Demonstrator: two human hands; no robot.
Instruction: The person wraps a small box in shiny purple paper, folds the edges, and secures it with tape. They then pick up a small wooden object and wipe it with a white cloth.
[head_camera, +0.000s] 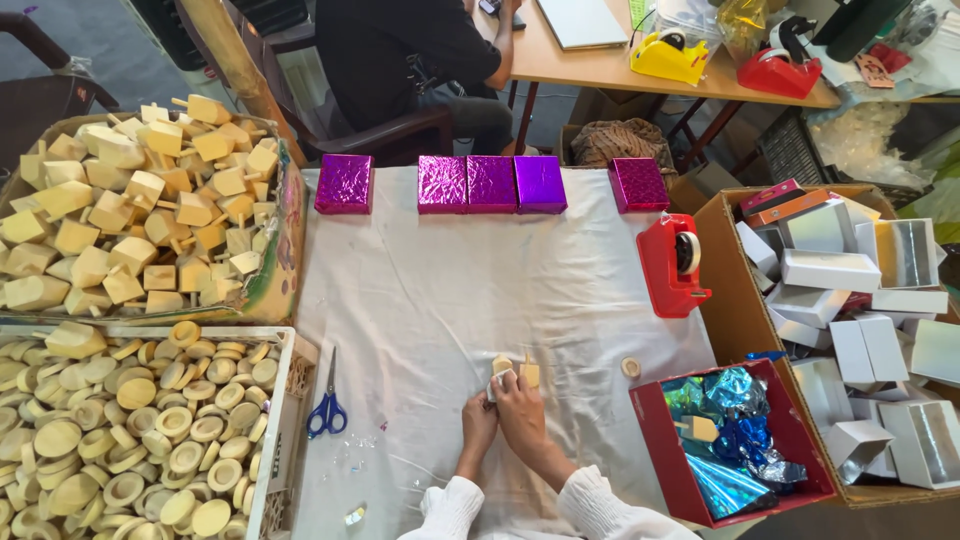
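Both hands are down at the near edge of the counter (450, 290), middle of the white cloth. The left hand (479, 418) and right hand (520, 408) sit pressed together, fingers curled around a small white box (497, 383) with pale wooden pieces (528, 373) poking up just beyond the fingertips. Best kept low on the cloth, box braced by one hand while the other seats the wood squarely. The blue scissors (328, 408) lie untouched to the left.
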